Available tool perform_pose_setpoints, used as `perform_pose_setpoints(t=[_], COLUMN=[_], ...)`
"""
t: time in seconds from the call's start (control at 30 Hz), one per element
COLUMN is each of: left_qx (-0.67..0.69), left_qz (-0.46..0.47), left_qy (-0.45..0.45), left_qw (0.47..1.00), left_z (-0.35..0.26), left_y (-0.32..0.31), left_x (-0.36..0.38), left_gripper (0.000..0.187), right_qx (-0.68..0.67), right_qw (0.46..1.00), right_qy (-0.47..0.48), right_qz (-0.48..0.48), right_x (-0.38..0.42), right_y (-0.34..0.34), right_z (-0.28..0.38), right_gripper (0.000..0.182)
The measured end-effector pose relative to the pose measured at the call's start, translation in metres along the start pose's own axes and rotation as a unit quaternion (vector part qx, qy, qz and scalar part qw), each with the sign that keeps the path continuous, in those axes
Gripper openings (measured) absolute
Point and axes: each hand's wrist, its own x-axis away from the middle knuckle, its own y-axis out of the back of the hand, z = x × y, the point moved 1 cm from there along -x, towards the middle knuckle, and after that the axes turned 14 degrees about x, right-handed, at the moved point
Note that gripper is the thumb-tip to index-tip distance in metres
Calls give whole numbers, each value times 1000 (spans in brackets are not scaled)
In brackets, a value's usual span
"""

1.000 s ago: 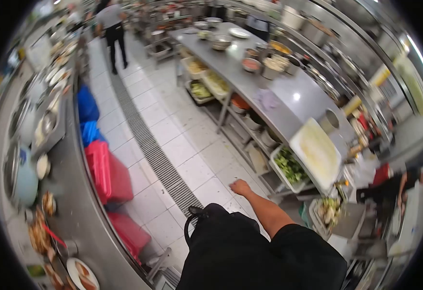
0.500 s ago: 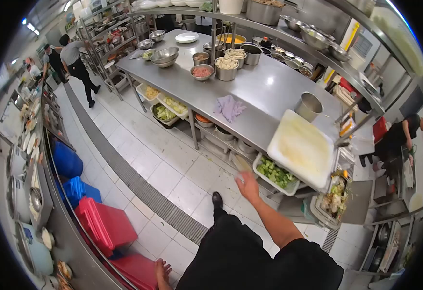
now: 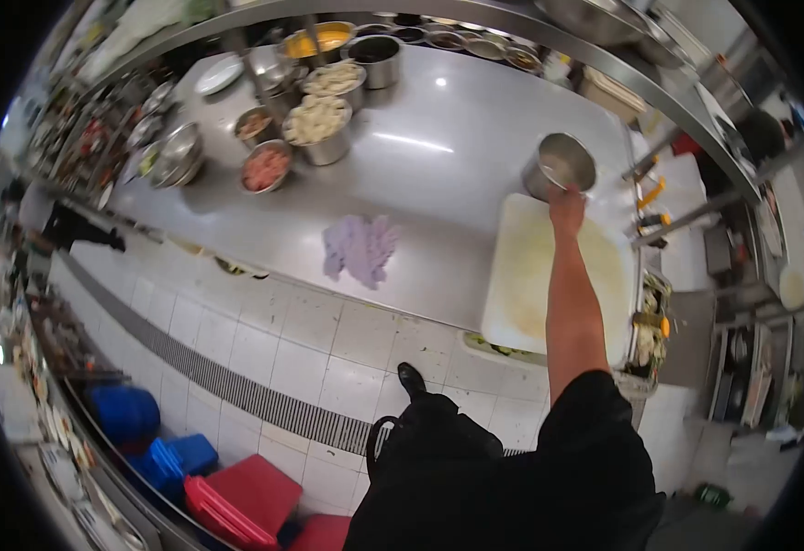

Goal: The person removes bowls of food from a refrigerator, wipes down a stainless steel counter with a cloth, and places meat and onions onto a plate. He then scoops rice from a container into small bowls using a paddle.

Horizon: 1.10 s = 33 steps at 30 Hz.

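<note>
My right hand (image 3: pixel 567 209) reaches out over the cutting board and grips the near rim of a metal pot (image 3: pixel 546 172), its fingertips hooked at the edge. The pot stands at the back edge of the board, on the steel table. The thick white cutting board (image 3: pixel 523 266) is stained yellowish and lies at the table's right end, under my forearm. To the left, a crumpled lilac cloth (image 3: pixel 361 250) lies near the front edge. My left hand is out of view.
Bowls and pots of food, including pink meat (image 3: pixel 265 169) and pale chunks (image 3: pixel 317 119), stand at the table's back left. A steel shelf (image 3: pixel 475 16) runs above. A tub of scraps (image 3: pixel 650 335) sits right of the board. Red bins (image 3: pixel 246 500) are behind on the left.
My right hand has gone from hanging above the floor to the metal pot's rim. My left hand has dropped out of view. The camera has come closer to the table.
</note>
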Motion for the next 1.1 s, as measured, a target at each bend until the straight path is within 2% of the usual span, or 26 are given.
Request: perform_pose_setpoints(t=[0.07,0.13,0.17,0.27,0.3,0.37,0.4,0.43,0.47,0.5,0.53,0.57,0.7,0.77,0.83,0.9,1.0,1.03,1.07,1.1], left_qx=[-54,-114,-141,-226,-242,-177,-200,-221,-320,-317,-326,-362,-399,-416,-436,-500,-544,-557,-564,-529], left_qz=[27,67,90,212,228,87,124,117,206,202,239,299,487,570,654,691,735,741,743,759], left_qy=[-19,-54,-79,-222,-227,-146,-180,-214,-259,-295,-302,-293,-325,-356,-319,-304,-310,-313,-305,-356], left_qw=[998,990,983,925,915,970,955,944,888,878,863,833,706,613,530,423,258,207,190,131], left_z=[-29,-68,-89,-161,-184,-235,-252,-269,-290,-295,-299,-300,-246,-194,-136,-74,43,82,125,174], left_y=[0,-5,-6,-24,-37,-80,-101,-130,-159,-208,-251,-282,-401,-443,-469,-483,-499,-501,-503,-510], left_x=[-15,-36,-51,-101,-112,-141,-146,-156,-163,-124,-88,-85,29,80,166,256,336,355,360,359], left_gripper=[35,35,35,34,34,31,32,32,34,34,34,39,41,50,61,68,76,79,79,81], right_qx=[-22,-25,-42,-88,-125,-121,-123,-116,-102,-100,-99,-71,-78,-53,-52,-36,3,-1,-4,-3], right_qw=[1000,998,998,995,991,991,991,991,992,993,994,997,990,988,980,971,952,944,935,927], right_qy=[1,25,21,12,23,10,16,5,-12,-18,-23,-37,-110,-137,-182,-228,-301,-326,-351,-370], right_qz=[-6,-51,-50,-51,-47,-64,-58,-65,-79,-54,-30,-23,-34,-48,-59,-68,-57,-56,-54,-61], right_x=[-19,-22,-14,11,18,40,53,65,81,99,118,139,237,289,342,392,455,474,493,510], right_y=[11,27,52,116,136,193,220,243,272,304,332,359,433,447,455,461,455,452,449,447], right_z=[-3,-10,-7,-29,-42,-67,-82,-100,-117,-133,-147,-163,-238,-289,-327,-360,-421,-441,-462,-483], right_gripper=[50,47,44,42,43,42,41,40,40,39,39,37,33,31,30,29,29,29,30,30])
